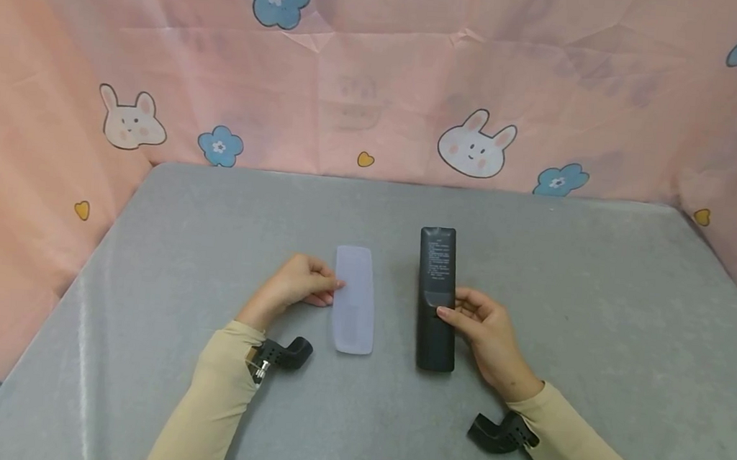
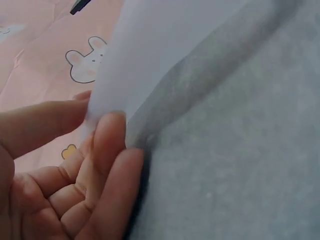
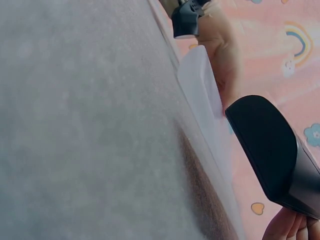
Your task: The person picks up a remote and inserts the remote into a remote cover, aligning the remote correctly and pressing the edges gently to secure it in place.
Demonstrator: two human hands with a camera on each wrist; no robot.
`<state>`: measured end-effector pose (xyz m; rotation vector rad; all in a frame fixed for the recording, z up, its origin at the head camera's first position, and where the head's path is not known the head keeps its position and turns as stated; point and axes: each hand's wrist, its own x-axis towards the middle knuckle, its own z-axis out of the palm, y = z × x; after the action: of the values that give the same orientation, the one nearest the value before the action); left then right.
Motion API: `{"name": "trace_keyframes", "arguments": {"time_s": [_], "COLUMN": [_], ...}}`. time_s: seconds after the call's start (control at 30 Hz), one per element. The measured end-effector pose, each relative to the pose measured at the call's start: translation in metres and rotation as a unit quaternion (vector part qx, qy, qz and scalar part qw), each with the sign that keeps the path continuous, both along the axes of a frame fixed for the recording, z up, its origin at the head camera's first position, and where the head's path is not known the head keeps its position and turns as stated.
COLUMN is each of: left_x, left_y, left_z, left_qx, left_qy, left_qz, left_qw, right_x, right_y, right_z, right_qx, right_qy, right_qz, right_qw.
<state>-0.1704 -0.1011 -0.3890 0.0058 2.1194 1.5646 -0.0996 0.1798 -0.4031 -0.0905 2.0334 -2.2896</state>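
Note:
My left hand (image 1: 295, 284) pinches the left long edge of a translucent whitish remote sleeve (image 1: 354, 308) between thumb and fingers. In the left wrist view the thumb and fingertips meet on the edge of the sleeve (image 2: 135, 60). A black remote control (image 1: 434, 336), its back with small white print facing up, is gripped by my right hand (image 1: 487, 333) on its right side, the thumb lying on its back. In the right wrist view the end of the remote (image 3: 265, 145) stands above the table over its shadow. Sleeve and remote are side by side, apart.
A grey cloth covers the table (image 1: 341, 415). Behind it and at the sides hangs a pink curtain (image 1: 406, 81) printed with rabbits, flowers and hearts. Each wrist carries a black camera mount (image 1: 502, 433).

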Motion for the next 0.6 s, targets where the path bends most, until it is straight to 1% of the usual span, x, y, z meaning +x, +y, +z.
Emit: {"name": "trace_keyframes", "arguments": {"time_s": [0.1, 0.17, 0.3, 0.37, 0.47, 0.6], "left_x": [-0.001, -0.002, -0.002, -0.001, 0.002, 0.003], "left_y": [-0.002, -0.003, -0.005, -0.004, 0.002, 0.013], "left_z": [0.0, 0.004, 0.012, 0.013, 0.009, 0.001], "left_qx": [0.04, 0.053, 0.053, 0.055, 0.071, 0.114], "left_qy": [-0.007, -0.002, 0.024, 0.031, 0.023, 0.001], "left_qz": [0.0, -0.001, -0.007, -0.012, -0.019, -0.028], "left_qw": [0.9992, 0.9986, 0.9983, 0.9979, 0.997, 0.9931], "right_x": [0.0, -0.001, -0.001, -0.001, 0.0, -0.001], "right_y": [0.0, 0.001, 0.001, 0.002, 0.002, 0.002], "right_z": [0.0, 0.0, 0.0, -0.001, -0.002, -0.002], "right_qx": [0.001, 0.003, 0.006, 0.008, 0.009, 0.009], "right_qy": [0.001, 0.003, 0.004, 0.002, -0.004, -0.005], "right_qz": [0.0, 0.0, -0.001, -0.001, 0.0, -0.002], "right_qw": [1.0, 1.0, 1.0, 1.0, 0.9999, 1.0]}}
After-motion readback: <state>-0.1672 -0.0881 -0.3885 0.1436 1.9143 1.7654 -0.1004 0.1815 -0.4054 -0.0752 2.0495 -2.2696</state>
